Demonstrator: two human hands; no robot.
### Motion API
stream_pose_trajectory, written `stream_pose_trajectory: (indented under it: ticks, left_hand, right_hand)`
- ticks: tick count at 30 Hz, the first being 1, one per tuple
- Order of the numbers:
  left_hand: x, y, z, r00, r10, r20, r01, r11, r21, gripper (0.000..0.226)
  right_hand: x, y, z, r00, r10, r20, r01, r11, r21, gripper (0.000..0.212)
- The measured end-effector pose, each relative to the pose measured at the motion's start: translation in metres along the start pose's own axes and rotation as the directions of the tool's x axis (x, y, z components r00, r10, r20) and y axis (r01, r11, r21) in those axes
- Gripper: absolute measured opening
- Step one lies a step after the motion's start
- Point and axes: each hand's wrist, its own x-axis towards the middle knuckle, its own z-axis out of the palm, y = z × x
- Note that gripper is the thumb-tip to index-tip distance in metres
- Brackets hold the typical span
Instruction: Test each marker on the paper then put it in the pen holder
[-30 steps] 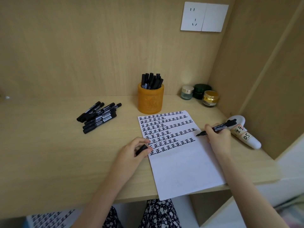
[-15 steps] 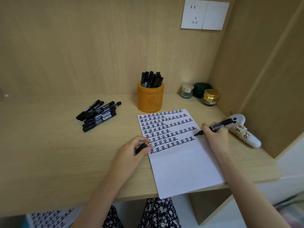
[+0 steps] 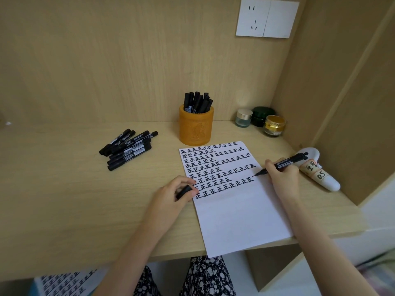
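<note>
Pinching marker (image 3: 286,162) in right hand (image 3: 282,180), gripping cap (image 3: 183,191) in left hand (image 3: 168,197). Just touch down on paper (image 3: 235,221) right after last mark (image 3: 250,180), go light, then recap.

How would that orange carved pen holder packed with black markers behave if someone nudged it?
The orange cylindrical pen holder looks squat and thick-walled, so it would probably slide rather than tip. The black markers in it lean loosely above the rim, so they would likely rattle and shift. Filled like that, it probably feels fairly heavy.
</note>
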Motion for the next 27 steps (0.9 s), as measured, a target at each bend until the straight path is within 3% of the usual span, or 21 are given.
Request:
stream_pose_trajectory:
  ticks: [7, 18, 27]
  left_hand:
    - [0.0001, -0.0009, 0.0001, 1.0, -0.001, 0.0, 0.001, 1.0, -0.002, 0.022]
    - [-0.0009, -0.0003, -0.0001, 1.0, -0.003, 0.005, 0.003, 1.0, 0.004, 0.022]
    - [-0.0006, 0.0015, -0.0003, 1.0, -0.004, 0.003, 0.004, 1.0, -0.005, 0.021]
  right_hand:
    - [-0.0004, -0.0007, -0.0016, 0.999, 0.032, 0.005, -0.032, 0.999, 0.039, 0.032]
    - [0.0015, 0.0019, -0.002, 1.0, 0.007, 0.015, -0.007, 1.0, 0.005, 0.017]
    - [0.002, 0.002, -0.0019, 1.0, -0.004, 0.007, 0.004, 1.0, 0.013, 0.021]
